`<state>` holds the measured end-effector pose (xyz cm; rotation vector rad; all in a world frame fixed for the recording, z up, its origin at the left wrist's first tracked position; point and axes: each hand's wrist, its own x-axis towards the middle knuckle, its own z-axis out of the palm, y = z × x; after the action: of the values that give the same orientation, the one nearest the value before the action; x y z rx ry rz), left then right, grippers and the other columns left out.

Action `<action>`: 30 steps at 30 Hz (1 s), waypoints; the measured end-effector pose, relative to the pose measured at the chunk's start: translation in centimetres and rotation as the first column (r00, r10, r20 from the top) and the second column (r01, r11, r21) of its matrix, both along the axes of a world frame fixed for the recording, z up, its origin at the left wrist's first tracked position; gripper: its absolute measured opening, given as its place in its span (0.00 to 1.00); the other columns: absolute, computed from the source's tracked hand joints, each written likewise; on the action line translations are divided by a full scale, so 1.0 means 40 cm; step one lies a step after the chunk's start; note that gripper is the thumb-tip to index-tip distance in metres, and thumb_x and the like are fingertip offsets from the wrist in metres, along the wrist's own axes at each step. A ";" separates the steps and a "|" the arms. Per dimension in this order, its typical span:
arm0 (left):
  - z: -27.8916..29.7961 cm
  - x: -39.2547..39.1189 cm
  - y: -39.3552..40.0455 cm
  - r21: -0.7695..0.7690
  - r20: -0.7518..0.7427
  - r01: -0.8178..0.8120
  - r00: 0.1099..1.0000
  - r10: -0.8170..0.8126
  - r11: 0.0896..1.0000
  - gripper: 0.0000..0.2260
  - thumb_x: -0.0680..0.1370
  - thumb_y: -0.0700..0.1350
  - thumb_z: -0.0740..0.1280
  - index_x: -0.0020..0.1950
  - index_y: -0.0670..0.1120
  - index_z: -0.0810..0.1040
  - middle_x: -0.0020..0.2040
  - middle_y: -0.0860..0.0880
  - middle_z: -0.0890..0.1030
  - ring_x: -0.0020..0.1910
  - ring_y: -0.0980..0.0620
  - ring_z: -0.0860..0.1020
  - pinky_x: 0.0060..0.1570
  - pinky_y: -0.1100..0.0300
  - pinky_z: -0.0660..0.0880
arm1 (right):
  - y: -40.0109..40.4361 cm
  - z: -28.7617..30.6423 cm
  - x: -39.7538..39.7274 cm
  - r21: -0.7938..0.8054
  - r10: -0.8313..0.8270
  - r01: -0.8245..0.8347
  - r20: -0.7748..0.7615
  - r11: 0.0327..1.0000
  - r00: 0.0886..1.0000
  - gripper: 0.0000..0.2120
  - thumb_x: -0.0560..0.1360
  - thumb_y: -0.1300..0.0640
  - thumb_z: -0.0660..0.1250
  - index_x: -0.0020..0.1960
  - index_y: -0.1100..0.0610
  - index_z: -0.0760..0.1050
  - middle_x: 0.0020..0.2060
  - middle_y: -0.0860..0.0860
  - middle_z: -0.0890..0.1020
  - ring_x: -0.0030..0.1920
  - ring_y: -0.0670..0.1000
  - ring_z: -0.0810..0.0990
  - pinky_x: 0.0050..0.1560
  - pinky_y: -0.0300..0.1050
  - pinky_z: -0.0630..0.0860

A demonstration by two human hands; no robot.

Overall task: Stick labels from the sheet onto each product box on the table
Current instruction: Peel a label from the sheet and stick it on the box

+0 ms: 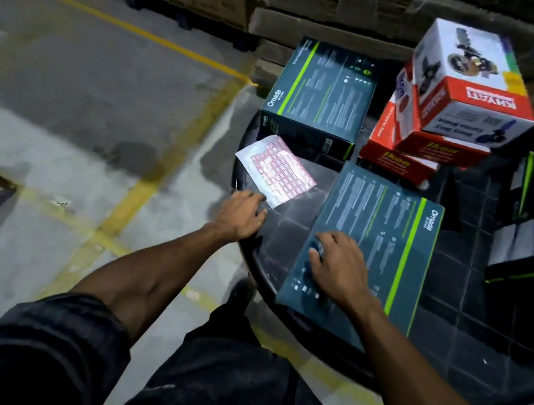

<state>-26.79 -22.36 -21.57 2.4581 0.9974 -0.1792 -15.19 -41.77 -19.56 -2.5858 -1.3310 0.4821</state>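
**Desk:** What is shown on the round black table?

**Caption writer:** A teal product box is seen lying flat at the near edge, pressed down under the right hand. The fingers are spread and only slightly bent on the printed face, with nothing gripped. It is judged that the box is being steadied, or a label smoothed down; no label can be made out beneath the hand.

**Desk:** And the other hand?

**Caption writer:** The left hand is laid on the table rim, its fingers loosely extended and touching the near corner of the label sheet. Nothing is pinched. A reach for the next label is suggested.

**Desk:** How is the sheet described?

**Caption writer:** It is a white sheet printed with a grid of small red-bordered labels, lying flat and skewed at the table's left edge, just beside the near box. Blur prevents any gaps in the grid from being told.

**Desk:** The remaining stock?

**Caption writer:** A second teal box is set beyond the sheet. To its right, two red boxes are stacked askew, topped by a tilted white and red box. They are presumably placed within reach for labelling in turn.
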 end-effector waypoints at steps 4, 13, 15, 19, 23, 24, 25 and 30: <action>-0.035 0.066 0.141 0.059 -0.009 0.014 1.000 -0.014 0.998 0.19 0.80 0.49 0.59 0.69 0.44 0.71 0.68 0.42 0.73 0.64 0.42 0.71 0.63 0.50 0.69 | 0.148 0.002 0.035 -0.024 -0.020 0.020 -0.011 1.000 1.000 0.17 0.80 0.52 0.60 0.66 0.57 0.73 0.60 0.57 0.76 0.61 0.57 0.72 0.62 0.50 0.67; -0.101 0.155 0.288 0.166 -0.155 0.186 0.975 -0.161 0.968 0.25 0.80 0.59 0.56 0.72 0.47 0.65 0.71 0.42 0.68 0.68 0.41 0.66 0.67 0.47 0.60 | 0.379 -0.010 0.076 -0.077 -0.148 0.144 -0.054 0.987 0.987 0.20 0.80 0.51 0.60 0.69 0.57 0.71 0.64 0.56 0.75 0.63 0.57 0.71 0.62 0.51 0.68; -0.114 0.149 0.286 0.154 -0.193 0.222 0.963 -0.191 0.963 0.27 0.79 0.60 0.56 0.73 0.45 0.64 0.73 0.40 0.64 0.72 0.38 0.61 0.72 0.45 0.54 | 0.398 -0.018 0.080 -0.100 -0.162 0.153 -0.083 0.983 0.983 0.20 0.80 0.51 0.60 0.70 0.56 0.70 0.64 0.56 0.74 0.64 0.57 0.70 0.63 0.51 0.67; -0.127 0.122 0.282 0.144 -0.167 0.342 0.933 -0.318 0.929 0.28 0.79 0.61 0.58 0.72 0.45 0.65 0.76 0.41 0.61 0.76 0.39 0.54 0.76 0.45 0.46 | 0.420 -0.024 0.084 -0.126 -0.194 0.179 -0.119 0.976 0.974 0.19 0.81 0.51 0.59 0.70 0.55 0.70 0.64 0.55 0.74 0.64 0.55 0.70 0.63 0.50 0.68; -0.132 0.095 0.296 0.118 -0.090 0.423 0.906 -0.414 0.898 0.26 0.79 0.58 0.61 0.71 0.45 0.65 0.77 0.44 0.59 0.78 0.43 0.51 0.75 0.45 0.42 | 0.429 -0.029 0.085 -0.139 -0.239 0.217 -0.167 0.966 0.956 0.19 0.81 0.51 0.60 0.70 0.54 0.69 0.65 0.54 0.73 0.65 0.54 0.70 0.63 0.50 0.68; -0.132 0.094 0.299 0.107 -0.084 0.433 0.901 -0.426 0.895 0.25 0.79 0.57 0.61 0.72 0.45 0.65 0.78 0.44 0.58 0.78 0.44 0.50 0.75 0.46 0.41 | 0.431 -0.034 0.087 -0.137 -0.253 0.230 -0.185 0.964 0.950 0.19 0.81 0.51 0.60 0.70 0.55 0.69 0.65 0.54 0.73 0.65 0.54 0.71 0.64 0.51 0.68; -0.131 0.095 0.301 0.101 -0.083 0.441 0.897 -0.434 0.892 0.26 0.79 0.57 0.61 0.72 0.46 0.64 0.78 0.43 0.56 0.78 0.44 0.50 0.75 0.46 0.41 | 0.435 -0.039 0.088 -0.133 -0.267 0.243 -0.202 0.961 0.942 0.19 0.80 0.52 0.61 0.70 0.55 0.70 0.65 0.55 0.74 0.65 0.54 0.71 0.64 0.52 0.69; -0.129 0.106 0.315 0.092 -0.070 0.442 0.897 -0.437 0.892 0.29 0.78 0.57 0.61 0.76 0.47 0.60 0.79 0.43 0.55 0.78 0.43 0.51 0.75 0.47 0.43 | 0.473 -0.064 0.104 -0.106 -0.362 0.346 -0.232 0.932 0.903 0.16 0.80 0.52 0.62 0.66 0.56 0.73 0.60 0.54 0.75 0.61 0.55 0.74 0.60 0.52 0.72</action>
<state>-22.56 -9.75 -26.71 2.7585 0.4585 -0.3409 -11.04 -22.84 -22.13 -2.6259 -0.7528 0.7581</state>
